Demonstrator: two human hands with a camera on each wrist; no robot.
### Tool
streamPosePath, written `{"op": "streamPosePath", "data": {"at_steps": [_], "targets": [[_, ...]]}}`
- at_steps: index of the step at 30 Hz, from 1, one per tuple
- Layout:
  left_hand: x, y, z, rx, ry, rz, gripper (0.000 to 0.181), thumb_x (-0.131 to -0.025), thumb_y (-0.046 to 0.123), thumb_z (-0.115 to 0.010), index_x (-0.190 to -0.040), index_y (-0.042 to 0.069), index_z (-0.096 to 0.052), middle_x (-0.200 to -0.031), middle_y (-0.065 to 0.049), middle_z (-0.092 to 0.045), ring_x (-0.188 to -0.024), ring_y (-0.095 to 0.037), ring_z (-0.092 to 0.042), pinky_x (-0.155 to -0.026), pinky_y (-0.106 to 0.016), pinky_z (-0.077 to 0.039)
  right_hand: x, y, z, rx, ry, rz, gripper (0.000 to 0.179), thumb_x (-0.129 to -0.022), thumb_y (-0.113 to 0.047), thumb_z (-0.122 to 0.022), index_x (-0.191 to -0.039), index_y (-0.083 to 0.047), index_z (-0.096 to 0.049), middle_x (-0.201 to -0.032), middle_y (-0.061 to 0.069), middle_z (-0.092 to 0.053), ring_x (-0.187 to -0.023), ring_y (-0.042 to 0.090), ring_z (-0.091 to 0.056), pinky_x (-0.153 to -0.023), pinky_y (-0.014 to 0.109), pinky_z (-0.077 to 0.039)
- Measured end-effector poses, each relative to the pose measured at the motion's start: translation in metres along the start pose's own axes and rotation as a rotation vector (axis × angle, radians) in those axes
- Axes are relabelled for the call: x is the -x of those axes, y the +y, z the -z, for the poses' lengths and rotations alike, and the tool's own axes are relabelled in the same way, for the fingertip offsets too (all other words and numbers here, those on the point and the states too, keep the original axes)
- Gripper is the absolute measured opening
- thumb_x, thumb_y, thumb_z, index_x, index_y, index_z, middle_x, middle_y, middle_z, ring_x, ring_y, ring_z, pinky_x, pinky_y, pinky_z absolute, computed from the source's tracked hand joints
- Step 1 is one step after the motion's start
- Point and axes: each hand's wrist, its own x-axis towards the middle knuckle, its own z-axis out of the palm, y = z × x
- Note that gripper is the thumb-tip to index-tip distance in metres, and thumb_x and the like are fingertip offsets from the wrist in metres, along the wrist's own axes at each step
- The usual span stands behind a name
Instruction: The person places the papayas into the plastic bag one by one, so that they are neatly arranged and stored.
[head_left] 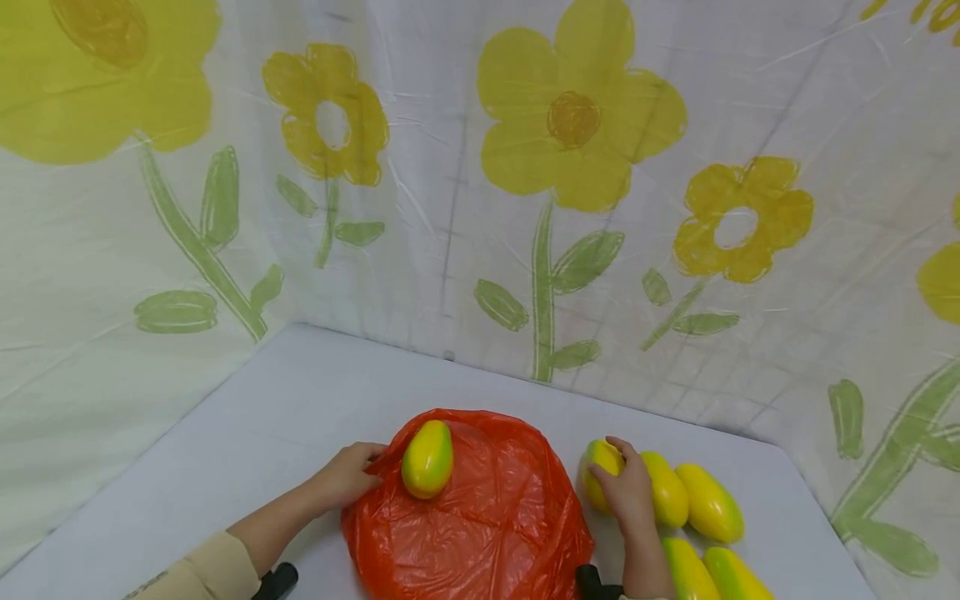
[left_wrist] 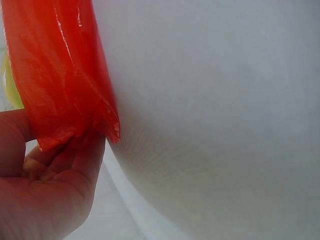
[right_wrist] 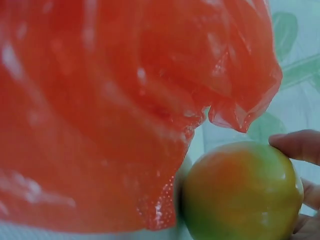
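Note:
A red plastic bag (head_left: 487, 517) lies spread at the front middle of the table, its rim raised around it. On its red film, near the left rim, sits a yellow-green mango (head_left: 427, 460). My left hand (head_left: 341, 479) pinches the bag's left edge between thumb and fingers, and the left wrist view shows the film (left_wrist: 65, 75) bunched there. To the right of the bag, my right hand (head_left: 632, 492) grips another mango (head_left: 592, 492). In the right wrist view this mango (right_wrist: 240, 195) is close beside the bag's side (right_wrist: 100, 125), with fingertips (right_wrist: 297, 145) on it.
Several more mangoes lie right of the right hand, among them one mango (head_left: 711, 502) at the back and another (head_left: 735, 575) near the front. The white table (head_left: 360, 375) meets a hanging sheet (head_left: 420, 250) printed with yellow flowers at its back and left.

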Motion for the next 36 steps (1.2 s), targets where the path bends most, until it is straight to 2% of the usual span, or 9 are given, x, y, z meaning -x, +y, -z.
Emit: {"op": "streamPosePath", "data": {"at_steps": [5,13,26,36], "targets": [[0.000,0.000,0.001,0.004,-0.006,-0.008,0.041,-0.082,-0.004,-0.057,-0.123,-0.003,-0.056,-0.114,-0.014,-0.063,-0.086,-0.017,-0.062,-0.073,-0.036,-0.058,0.001,0.001,-0.003,-0.038,-0.010,-0.015,0.056,-0.089,-0.020,-0.057,-0.139,-0.005,-0.037,-0.141,0.026,-0.036,-0.116,0.040,-0.041,-0.097,0.055,-0.041],[0.000,0.001,0.001,-0.004,-0.005,-0.006,0.041,-0.082,-0.005,-0.057,-0.123,-0.002,-0.057,-0.113,-0.013,-0.063,-0.086,-0.017,-0.062,-0.074,-0.036,-0.058,-0.001,0.006,-0.012,-0.056,-0.053,-0.026,0.065,-0.088,-0.030,-0.058,-0.144,-0.010,-0.031,-0.141,0.025,-0.036,-0.116,0.040,-0.040,-0.096,0.055,-0.041],[-0.002,-0.001,0.002,-0.009,-0.005,-0.002,0.042,-0.082,-0.005,-0.056,-0.124,-0.003,-0.055,-0.113,-0.014,-0.062,-0.087,-0.017,-0.062,-0.073,-0.037,-0.058,-0.005,0.014,-0.016,-0.105,-0.066,-0.065,0.084,-0.079,-0.039,-0.069,-0.147,-0.017,-0.024,-0.140,0.023,-0.033,-0.115,0.038,-0.039,-0.094,0.055,-0.042],[-0.003,-0.001,0.001,-0.002,-0.007,-0.008,0.042,-0.081,-0.006,-0.057,-0.123,-0.003,-0.056,-0.112,-0.013,-0.063,-0.084,-0.016,-0.062,-0.071,-0.036,-0.058,-0.004,0.014,-0.017,-0.107,-0.059,-0.064,0.082,-0.083,-0.038,-0.064,-0.149,-0.016,-0.021,-0.142,0.025,-0.030,-0.114,0.039,-0.038,-0.092,0.053,-0.042]]}}
